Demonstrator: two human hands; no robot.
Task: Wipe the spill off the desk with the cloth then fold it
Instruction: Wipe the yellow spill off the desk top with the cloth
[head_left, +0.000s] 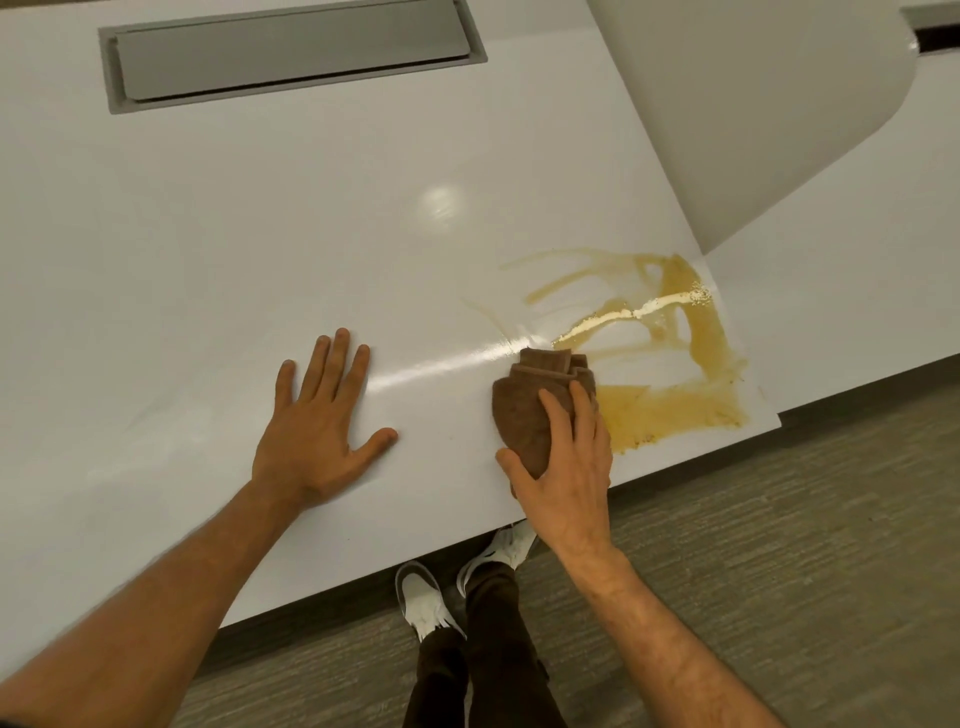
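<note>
This looks like an office or meeting room. The desk (260, 260) is a broad, glossy white slab with sharp straight edges, the kind used for shared workstations or conference tables. Set flush into its top at the far side is a long grey cable hatch (291, 52) with a hinged flap, such as covers power and data sockets. A second white desk section (857, 291) butts against it on the right along a straight seam. Below, the floor (779, 545) is covered in grey, fine-striped commercial carpet.
</note>
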